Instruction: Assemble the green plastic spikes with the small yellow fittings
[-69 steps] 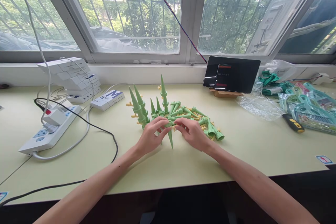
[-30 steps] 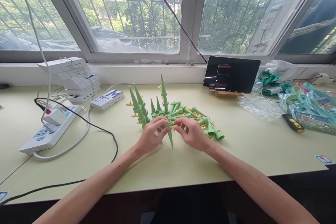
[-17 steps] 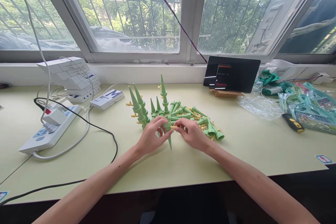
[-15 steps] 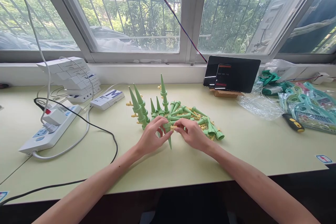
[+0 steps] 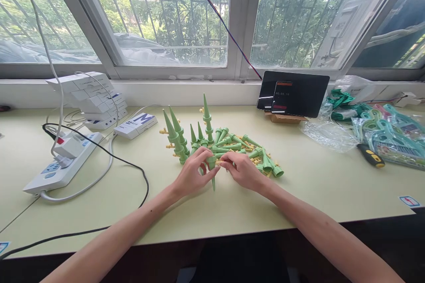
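Observation:
Pinched in my left hand [image 5: 191,172] is a green plastic watering spike [image 5: 211,162], its pointed end hanging downward. My right hand [image 5: 244,169] has its fingertips closed on a small yellow valve [image 5: 218,163] at the spike's side; the fingers partly hide it. Just beyond my hands lies a heap of loose green spikes [image 5: 229,147] mixed with yellow valves. To the left of the heap, several spikes stand point up in stacks [image 5: 174,137], with yellow valves sticking out of their sides. Another tall stack [image 5: 207,119] rises behind my left hand.
A power strip [image 5: 63,163] with cables and stacked white boxes [image 5: 94,99] occupy the left side. At the back stands a dark tablet [image 5: 295,93] with a phone leaning on it. A yellow-black screwdriver [image 5: 371,155] and bagged teal hangers [image 5: 395,137] lie right.
The spike's tip has swung slightly left and down between my fingers. Both hands stay in nearly the same place, still holding the spike and valve.

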Demonstrator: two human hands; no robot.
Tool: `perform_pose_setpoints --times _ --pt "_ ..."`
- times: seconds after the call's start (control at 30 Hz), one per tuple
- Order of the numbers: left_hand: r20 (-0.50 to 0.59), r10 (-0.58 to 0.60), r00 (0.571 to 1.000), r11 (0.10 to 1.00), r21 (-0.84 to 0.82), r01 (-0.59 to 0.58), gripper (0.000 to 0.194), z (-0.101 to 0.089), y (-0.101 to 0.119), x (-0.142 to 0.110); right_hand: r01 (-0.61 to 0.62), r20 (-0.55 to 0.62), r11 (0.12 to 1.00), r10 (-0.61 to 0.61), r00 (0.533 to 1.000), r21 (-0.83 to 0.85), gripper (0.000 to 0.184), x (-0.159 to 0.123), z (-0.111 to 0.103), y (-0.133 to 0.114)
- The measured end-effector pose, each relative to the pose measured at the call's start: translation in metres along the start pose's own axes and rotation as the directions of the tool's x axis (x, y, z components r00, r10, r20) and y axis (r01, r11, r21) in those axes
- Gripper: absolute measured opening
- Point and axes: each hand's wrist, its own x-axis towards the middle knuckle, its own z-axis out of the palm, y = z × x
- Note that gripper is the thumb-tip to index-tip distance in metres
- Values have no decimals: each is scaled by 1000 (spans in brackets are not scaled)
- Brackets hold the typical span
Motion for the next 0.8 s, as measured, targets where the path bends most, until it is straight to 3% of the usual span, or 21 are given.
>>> perform_pose_setpoints --times 0.43,0.8 --pt "8 -4 1000 1000 -5 4 13 0 -1 1 -4 34 1000 5 999 -19 25 1 -1 -1" --pt "8 -12 1000 1000 4 12 18 -2 0 0 -26 24 999 26 999 -19 10 0 -4 -5"
